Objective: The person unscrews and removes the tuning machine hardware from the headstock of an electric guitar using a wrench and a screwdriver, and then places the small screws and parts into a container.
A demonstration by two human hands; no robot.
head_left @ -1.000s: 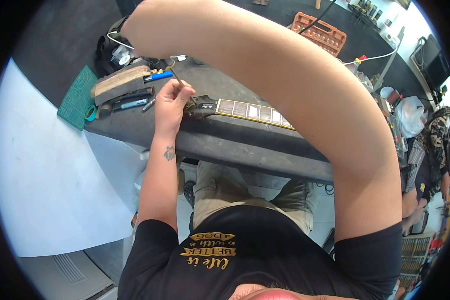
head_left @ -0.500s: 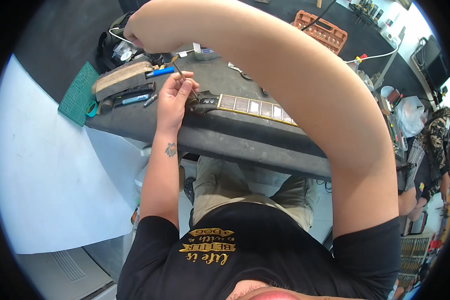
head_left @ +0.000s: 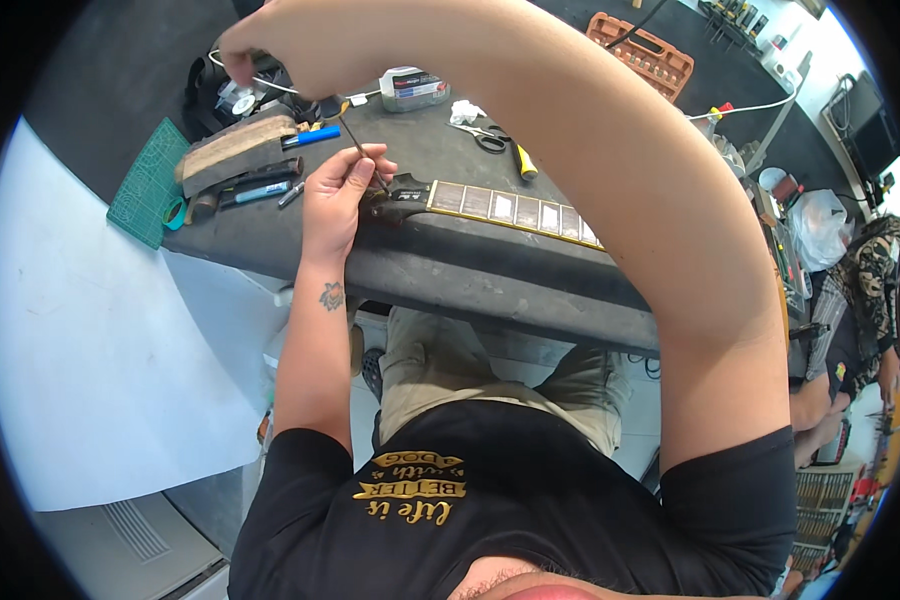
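A dark guitar lies along the bench; its black headstock (head_left: 402, 196) and inlaid fretboard (head_left: 478, 203) show, and my right arm covers the rest. Pinched in my left hand (head_left: 342, 185) is the thin shaft of a screwdriver (head_left: 353, 134), tilted, its dark and amber handle end up. Its lower end meets the headstock. My right arm arches across the bench to the far left. There my right hand (head_left: 242, 55) reaches down over clutter beside a white cable (head_left: 276, 87), fingers partly visible and stretched out, nothing seen in them.
Near my left hand lie a blue marker (head_left: 312, 136), a wooden block (head_left: 235, 157) and a green cutting mat (head_left: 150, 190). Beyond the neck are scissors (head_left: 490, 142), a yellow-and-black tool (head_left: 525, 162) and a clear bottle (head_left: 413, 90). An orange tool case (head_left: 640, 56) sits far right.
My right hand has shifted left and slightly down over the clutter. The view has moved a little, showing the scissors and bottle more fully. My left hand still holds the screwdriver at the headstock.
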